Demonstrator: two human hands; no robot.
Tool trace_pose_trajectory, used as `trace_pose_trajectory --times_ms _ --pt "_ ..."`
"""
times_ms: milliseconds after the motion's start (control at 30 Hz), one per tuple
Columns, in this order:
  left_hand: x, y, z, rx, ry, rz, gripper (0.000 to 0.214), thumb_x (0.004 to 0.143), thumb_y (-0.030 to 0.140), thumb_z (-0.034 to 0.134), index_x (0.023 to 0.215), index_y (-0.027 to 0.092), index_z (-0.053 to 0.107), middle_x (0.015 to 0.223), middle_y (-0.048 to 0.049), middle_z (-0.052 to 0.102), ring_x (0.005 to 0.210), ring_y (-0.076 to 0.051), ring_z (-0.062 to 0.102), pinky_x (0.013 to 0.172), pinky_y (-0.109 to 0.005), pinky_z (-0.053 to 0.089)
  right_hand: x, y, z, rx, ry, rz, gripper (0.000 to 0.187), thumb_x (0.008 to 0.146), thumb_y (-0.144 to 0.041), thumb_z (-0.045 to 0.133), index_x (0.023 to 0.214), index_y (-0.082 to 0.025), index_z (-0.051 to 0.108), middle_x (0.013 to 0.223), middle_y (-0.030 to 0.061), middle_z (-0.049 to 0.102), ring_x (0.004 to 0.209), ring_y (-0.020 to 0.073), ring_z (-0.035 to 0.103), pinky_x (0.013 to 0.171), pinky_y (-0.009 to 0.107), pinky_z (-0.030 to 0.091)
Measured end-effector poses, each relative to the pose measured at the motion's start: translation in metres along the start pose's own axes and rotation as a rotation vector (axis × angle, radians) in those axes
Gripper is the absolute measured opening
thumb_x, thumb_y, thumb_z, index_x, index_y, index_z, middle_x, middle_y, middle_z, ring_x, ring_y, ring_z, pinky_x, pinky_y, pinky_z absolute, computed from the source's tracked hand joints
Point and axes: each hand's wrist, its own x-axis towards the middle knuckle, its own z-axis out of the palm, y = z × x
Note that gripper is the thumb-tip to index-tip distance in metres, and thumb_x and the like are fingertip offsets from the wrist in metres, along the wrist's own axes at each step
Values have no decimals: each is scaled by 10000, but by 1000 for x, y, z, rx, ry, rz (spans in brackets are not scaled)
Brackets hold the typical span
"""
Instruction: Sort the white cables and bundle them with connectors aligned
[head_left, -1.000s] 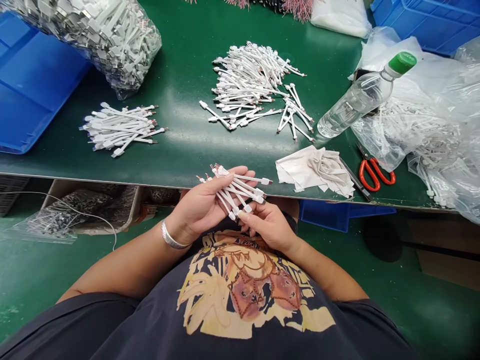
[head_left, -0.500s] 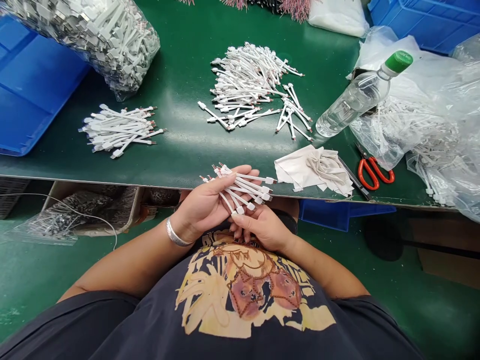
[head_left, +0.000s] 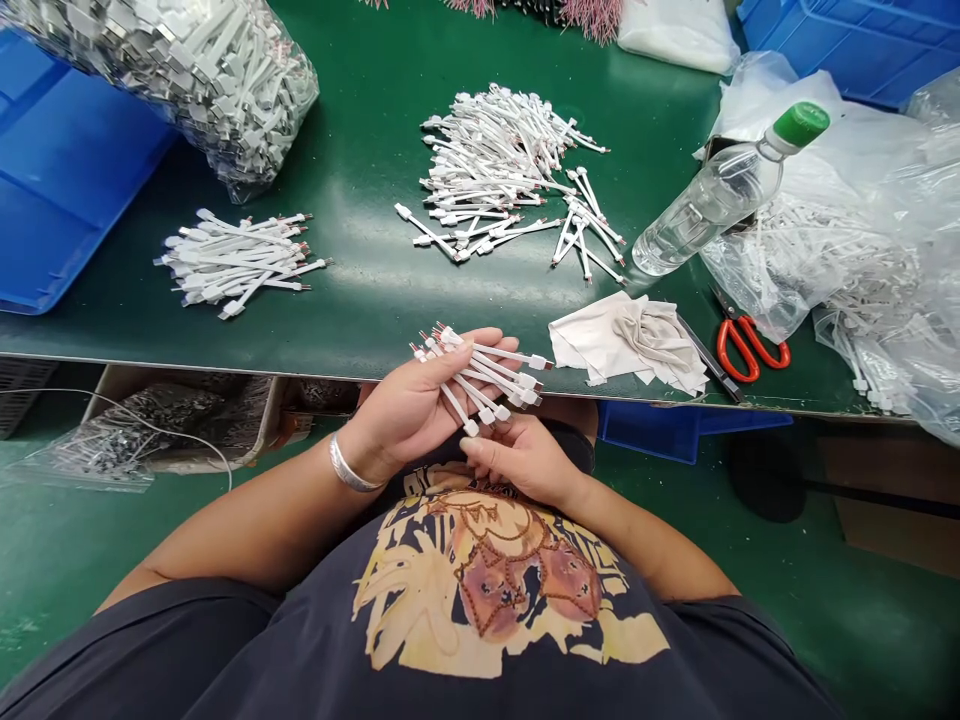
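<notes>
A bundle of short white cables (head_left: 487, 382) lies across the palm of my left hand (head_left: 409, 410), thumb pressed over it. Their bare reddish wire ends point up and left, while white plugs with metal tips fan out to the right. Just below the plugs is my right hand (head_left: 529, 460), its thumb against curled fingers close to the lowest plug. Whether anything is pinched there is hidden. On the green table (head_left: 367, 290) beyond are a large pile of similar cables (head_left: 502, 150) and a smaller pile (head_left: 240, 258) to the left.
A clear bag of cables (head_left: 255, 100) leans by a blue bin (head_left: 75, 170) at left. On the right are a bottle (head_left: 697, 205) with a green cap, a crumpled cloth (head_left: 630, 342), red-handled scissors (head_left: 739, 348) and plastic bags (head_left: 847, 250). An open box (head_left: 247, 420) stands below the table edge.
My right thumb has drawn down slightly from the lowest plug. The wire ends in my left hand have gathered a little closer together. The piles have not moved.
</notes>
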Motion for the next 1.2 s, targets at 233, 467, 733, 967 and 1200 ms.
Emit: trace_pose_trajectory --times_ms 233,467,733,967,1200 --pt "-3 43 21 478 -124 265 261 754 51 618 964 173 715 1185 -79 653 1267 -254 468 1058 -362 386 3 10 -7 228 -126 83 427 681 -510 714 868 -132 648 727 29 660 570 77 583 498 169 435" --pt "17 10 -23 1194 -644 328 439 739 48 597 1137 222 660 1298 -87 558 1303 -251 424 1162 -452 151 14 17 -11 566 -151 23 603 667 -622 669 1074 -180 619 1082 97 650 997 188 617 883 353 489" --pt "17 10 -30 1331 -728 440 762 610 225 768 1326 195 509 1382 -127 478 1333 -314 367 1161 -435 142 23 0 -5 595 -175 181 332 581 -208 810 876 -143 671 863 36 688 831 148 647 800 297 516" --pt "-10 10 -35 1296 -467 591 671 518 252 840 1160 240 643 1259 -98 604 1273 -317 450 1159 -438 75 18 -3 -6 665 -242 215 365 725 -223 721 1073 -162 629 1081 79 667 963 176 647 903 356 493" --pt "-54 1 -70 1088 263 555 172 726 158 678 860 244 744 821 -35 695 861 -192 597 951 -259 393 14 -9 -13 594 -299 310 403 850 -386 595 1182 -159 576 1137 129 653 957 182 672 786 272 538"
